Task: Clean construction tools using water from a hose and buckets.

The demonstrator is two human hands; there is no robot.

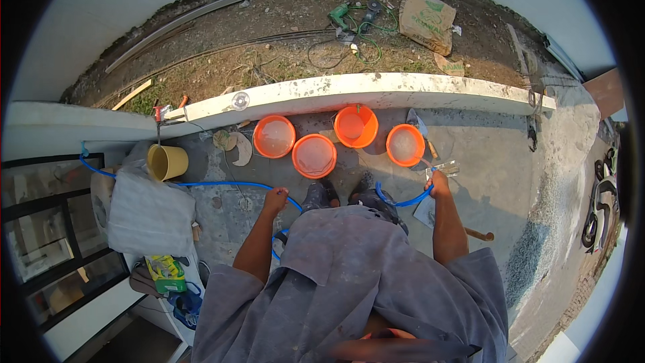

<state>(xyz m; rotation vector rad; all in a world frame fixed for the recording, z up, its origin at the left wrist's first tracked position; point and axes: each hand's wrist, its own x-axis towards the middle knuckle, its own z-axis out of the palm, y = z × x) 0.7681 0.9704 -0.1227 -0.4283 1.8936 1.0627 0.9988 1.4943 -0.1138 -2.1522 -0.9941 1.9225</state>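
Observation:
My right hand (440,184) grips a blue hose (405,202) near its end. A thin stream runs from the hose towards the rightmost orange bucket (405,145), which holds cloudy water. Curled fingers close my left hand (275,200), which overlaps the hose's run on the left; whether it grips the hose cannot be told. Three more orange buckets stand in front of my feet: one at the left (274,136), one nearest me (314,156) and one farther back (356,126). Each shows liquid inside. Beside my right hand lies a flat metal blade (446,169).
A low white wall (352,88) runs behind the buckets. Trowels (417,123) lie by it, and a long-handled tool (478,234) is at right. Left are a tan bucket (168,162) and a plastic-wrapped bundle (151,212). Beyond the wall lie power tools (340,16) and a paper sack (427,20).

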